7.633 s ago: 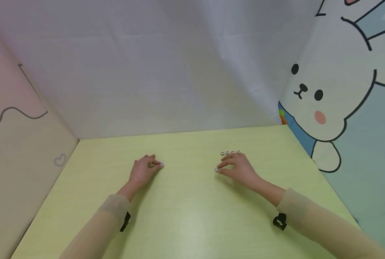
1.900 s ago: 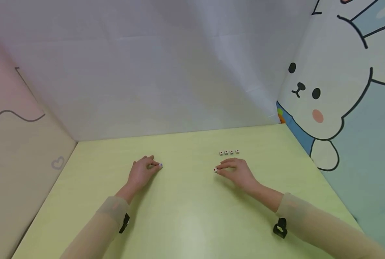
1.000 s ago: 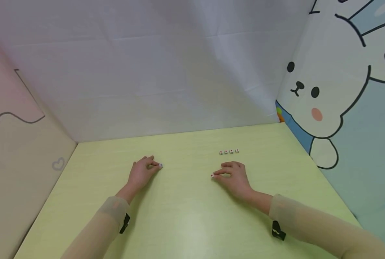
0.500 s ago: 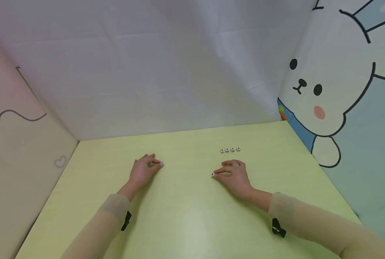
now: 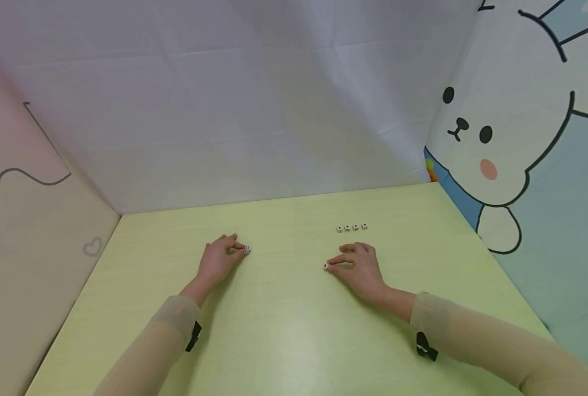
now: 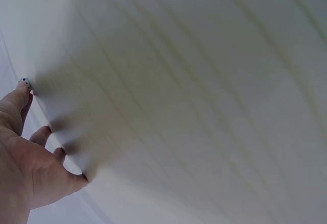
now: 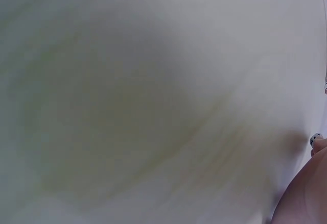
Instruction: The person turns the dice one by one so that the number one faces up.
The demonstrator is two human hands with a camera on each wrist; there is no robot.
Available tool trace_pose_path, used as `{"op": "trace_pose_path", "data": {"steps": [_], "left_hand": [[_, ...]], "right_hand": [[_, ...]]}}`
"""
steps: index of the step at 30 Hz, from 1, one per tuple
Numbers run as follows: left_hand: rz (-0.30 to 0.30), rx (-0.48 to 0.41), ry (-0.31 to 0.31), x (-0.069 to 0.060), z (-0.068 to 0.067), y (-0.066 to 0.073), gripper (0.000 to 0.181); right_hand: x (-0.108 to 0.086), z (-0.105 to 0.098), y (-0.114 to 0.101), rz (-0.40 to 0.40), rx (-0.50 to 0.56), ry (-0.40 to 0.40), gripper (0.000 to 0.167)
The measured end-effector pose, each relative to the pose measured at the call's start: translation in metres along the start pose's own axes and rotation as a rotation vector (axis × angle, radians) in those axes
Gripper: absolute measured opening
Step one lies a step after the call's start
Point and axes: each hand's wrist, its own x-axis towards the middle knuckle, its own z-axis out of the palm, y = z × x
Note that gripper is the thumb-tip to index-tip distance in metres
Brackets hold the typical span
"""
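Note:
Between thumb and forefinger, my left hand point(image 5: 217, 260) pinches a small white die point(image 5: 247, 249) on the left half of the table. In the left wrist view that die point(image 6: 25, 83) shows dark pips, and the other fingertips touch the tabletop. My right hand point(image 5: 361, 272) pinches another white die point(image 5: 326, 267), red pip visible, right of the table's middle. The right wrist view catches this die point(image 7: 315, 139) at its right edge, with most of the hand cut off. Beyond the right hand, several white dice point(image 5: 347, 227) stand in a short row, red pips up.
The pale yellow-green table point(image 5: 284, 330) meets a white cloth backdrop point(image 5: 214, 121) at its far edge. A cartoon-printed panel point(image 5: 546, 165) borders the right side, and a pink and cream panel point(image 5: 31, 236) the left. Both wrists wear black straps point(image 5: 426, 346).
My right hand has drawn a little toward me and left, away from the dice row, with its die turned to show a red pip. My left hand has stayed put with its die.

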Motion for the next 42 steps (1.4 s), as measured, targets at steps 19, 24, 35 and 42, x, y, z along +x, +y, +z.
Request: {"op": "trace_pose_path", "data": {"steps": [19, 24, 35, 42], "left_hand": [[-0.004, -0.009, -0.009, -0.001, 0.0, -0.002, 0.023], [0.001, -0.001, -0.009, 0.0, 0.0, -0.002, 0.023], [0.003, -0.001, -0.009, 0.001, -0.003, 0.001, 0.025], [0.003, 0.003, -0.013, 0.0, -0.002, 0.001, 0.024]], "right_hand": [[-0.001, -0.003, 0.005, 0.002, -0.037, -0.013, 0.007], [-0.001, -0.004, 0.006, 0.005, -0.076, -0.022, 0.007], [-0.001, -0.009, 0.008, -0.025, -0.093, -0.023, 0.012], [0.0, -0.018, 0.008, -0.104, -0.151, -0.031, 0.019]]}}
